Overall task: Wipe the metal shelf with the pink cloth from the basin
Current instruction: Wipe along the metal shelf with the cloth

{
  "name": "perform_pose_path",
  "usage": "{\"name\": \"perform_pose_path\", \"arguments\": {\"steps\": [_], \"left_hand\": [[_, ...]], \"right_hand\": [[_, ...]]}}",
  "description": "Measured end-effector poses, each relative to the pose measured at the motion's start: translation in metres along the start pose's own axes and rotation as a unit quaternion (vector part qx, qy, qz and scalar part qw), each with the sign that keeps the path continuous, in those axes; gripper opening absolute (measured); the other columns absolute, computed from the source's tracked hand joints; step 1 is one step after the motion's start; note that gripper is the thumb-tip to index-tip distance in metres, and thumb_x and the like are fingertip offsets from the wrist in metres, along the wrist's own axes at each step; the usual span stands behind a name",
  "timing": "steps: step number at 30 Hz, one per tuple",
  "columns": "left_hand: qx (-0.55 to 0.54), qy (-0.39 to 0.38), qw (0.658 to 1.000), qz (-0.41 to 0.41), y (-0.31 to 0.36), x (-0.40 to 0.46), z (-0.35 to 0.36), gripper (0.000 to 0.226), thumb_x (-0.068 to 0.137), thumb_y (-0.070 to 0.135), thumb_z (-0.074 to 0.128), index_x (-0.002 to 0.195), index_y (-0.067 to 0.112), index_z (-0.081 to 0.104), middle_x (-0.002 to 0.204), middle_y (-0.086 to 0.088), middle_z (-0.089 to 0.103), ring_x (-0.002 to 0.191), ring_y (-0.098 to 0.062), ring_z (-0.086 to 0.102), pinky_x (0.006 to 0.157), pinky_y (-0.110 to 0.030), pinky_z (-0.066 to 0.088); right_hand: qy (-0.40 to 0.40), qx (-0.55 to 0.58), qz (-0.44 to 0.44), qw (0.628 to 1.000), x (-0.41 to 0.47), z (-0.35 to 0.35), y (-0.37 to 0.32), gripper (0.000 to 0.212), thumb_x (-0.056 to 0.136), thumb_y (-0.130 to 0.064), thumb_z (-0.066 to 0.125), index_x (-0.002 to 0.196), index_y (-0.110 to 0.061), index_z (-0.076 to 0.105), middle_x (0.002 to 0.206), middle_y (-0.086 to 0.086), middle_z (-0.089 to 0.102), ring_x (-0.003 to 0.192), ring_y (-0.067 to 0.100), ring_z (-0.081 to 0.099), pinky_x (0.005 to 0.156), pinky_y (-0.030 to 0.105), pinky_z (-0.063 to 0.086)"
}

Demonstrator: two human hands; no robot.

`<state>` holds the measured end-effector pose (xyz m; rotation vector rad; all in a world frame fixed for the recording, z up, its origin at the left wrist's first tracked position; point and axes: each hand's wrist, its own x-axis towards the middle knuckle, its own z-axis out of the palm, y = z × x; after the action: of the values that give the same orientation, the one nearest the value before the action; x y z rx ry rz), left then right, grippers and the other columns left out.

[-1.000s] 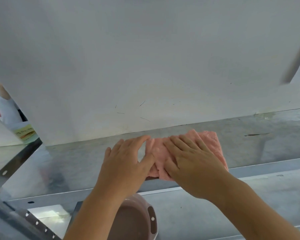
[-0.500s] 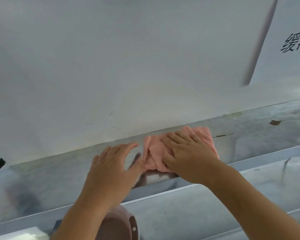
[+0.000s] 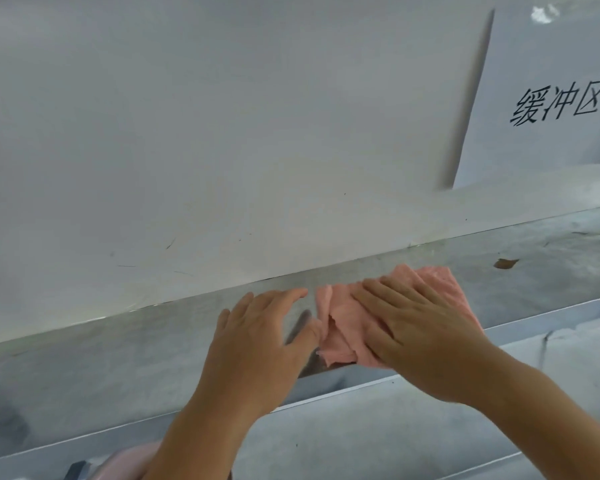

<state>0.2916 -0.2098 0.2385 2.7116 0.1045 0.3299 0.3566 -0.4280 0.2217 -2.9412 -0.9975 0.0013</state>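
The pink cloth (image 3: 340, 323) lies flat on the shiny metal shelf (image 3: 118, 358), close to the white wall. My right hand (image 3: 416, 327) presses down on the cloth with its fingers spread, covering most of it. My left hand (image 3: 260, 341) rests flat on the bare metal just left of the cloth, thumb touching the cloth's left edge and fingers apart. A small part of the pink basin (image 3: 129, 462) shows below the shelf at the bottom edge, behind my left forearm.
A white wall (image 3: 222, 133) rises right behind the shelf. A sheet with black handwritten characters (image 3: 561, 102) hangs at the upper right. A brown speck (image 3: 504, 263) lies on the shelf to the right of the cloth. The shelf's front lip (image 3: 551, 310) runs below my hands.
Both hands and the cloth have slid to the right along the shelf, and my view has turned right, bringing the written sheet into sight. My left hand has come off the cloth.
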Motion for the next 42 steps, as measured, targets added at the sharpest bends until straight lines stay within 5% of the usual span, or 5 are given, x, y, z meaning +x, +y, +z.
{"name": "perform_pose_path", "arguments": {"steps": [13, 18, 23, 28, 42], "left_hand": [[0.006, 0.0, 0.999, 0.042, 0.003, 0.015, 0.016, 0.05, 0.095, 0.069, 0.034, 0.144, 0.056, 0.034, 0.148, 0.026, 0.044, 0.144, -0.008, 0.025, 0.122, -0.044, 0.021], [0.03, -0.018, 0.998, 0.05, -0.003, 0.014, 0.02, 0.06, 0.093, 0.077, 0.026, 0.15, 0.059, 0.019, 0.16, 0.021, 0.032, 0.155, -0.016, 0.014, 0.126, -0.045, 0.009], [0.02, -0.018, 0.998, 0.06, -0.004, 0.015, 0.019, 0.06, 0.089, 0.077, 0.012, 0.146, 0.06, 0.018, 0.157, 0.022, 0.035, 0.154, -0.018, 0.015, 0.124, -0.045, 0.009], [0.001, -0.032, 0.997, 0.065, -0.001, 0.02, 0.018, 0.065, 0.089, 0.075, 0.014, 0.151, 0.057, 0.018, 0.157, 0.022, 0.036, 0.153, -0.02, 0.018, 0.124, -0.049, 0.013], [-0.025, 0.003, 1.0, 0.001, 0.036, 0.029, 0.027, 0.053, 0.096, 0.065, 0.034, 0.148, 0.053, 0.034, 0.149, 0.022, 0.046, 0.141, -0.011, 0.032, 0.119, -0.042, 0.026]], "right_hand": [[0.011, -0.05, -0.032, 0.998, 0.001, 0.0, 0.012, 0.052, 0.099, -0.042, 0.01, 0.135, -0.014, 0.035, 0.164, 0.018, 0.042, 0.153, 0.043, 0.035, 0.119, 0.069, 0.032], [-0.028, 0.014, 0.042, 0.999, 0.04, -0.01, 0.019, 0.096, 0.076, -0.064, -0.017, 0.166, -0.034, 0.001, 0.176, -0.011, -0.004, 0.161, 0.008, -0.007, 0.13, 0.038, -0.009], [0.062, -0.051, -0.006, 0.997, 0.015, 0.007, 0.02, 0.077, 0.109, -0.056, 0.001, 0.154, -0.016, 0.05, 0.163, 0.006, 0.047, 0.153, 0.029, 0.04, 0.121, 0.059, 0.035], [-0.039, 0.019, 0.063, 0.997, 0.028, -0.009, 0.014, 0.079, 0.092, -0.065, -0.005, 0.165, -0.037, 0.003, 0.172, -0.019, -0.005, 0.16, 0.005, -0.007, 0.127, 0.032, -0.01], [0.006, 0.049, 0.029, 0.998, 0.028, -0.002, 0.017, 0.1, 0.078, -0.068, -0.024, 0.167, -0.031, 0.004, 0.177, -0.008, -0.001, 0.162, 0.013, -0.008, 0.131, 0.047, -0.002]]}}
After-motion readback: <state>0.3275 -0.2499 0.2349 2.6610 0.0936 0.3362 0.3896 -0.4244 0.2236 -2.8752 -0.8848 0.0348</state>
